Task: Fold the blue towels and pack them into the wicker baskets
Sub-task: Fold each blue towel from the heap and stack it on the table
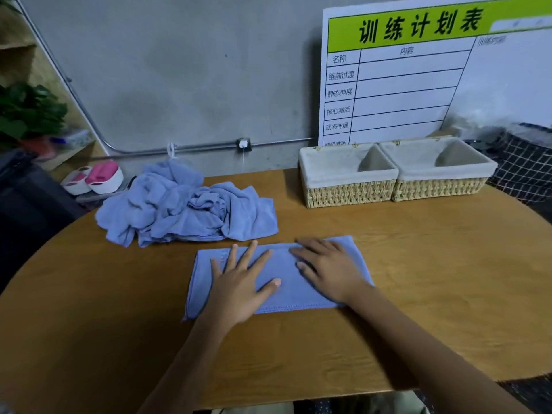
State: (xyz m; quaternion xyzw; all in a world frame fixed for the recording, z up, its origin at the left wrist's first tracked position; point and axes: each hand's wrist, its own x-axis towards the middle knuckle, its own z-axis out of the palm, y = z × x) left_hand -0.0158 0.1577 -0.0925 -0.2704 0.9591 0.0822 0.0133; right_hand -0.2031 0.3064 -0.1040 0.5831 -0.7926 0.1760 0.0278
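A folded blue towel (283,264) lies flat on the wooden table (418,264) in front of me. My left hand (242,282) rests palm down on its left half, fingers spread. My right hand (328,264) presses flat on its right half. Behind it, to the left, a heap of crumpled blue towels (185,204) sits on the table. Two wicker baskets with pale cloth liners stand at the back right: the left basket (346,192) and the right basket (439,186). Both look empty.
A white board with a green header (403,79) leans on the wall behind the baskets. Pink and white containers (95,180) sit off the table's left. A plant (27,112) stands far left. A checked dark fabric (525,168) lies at the right.
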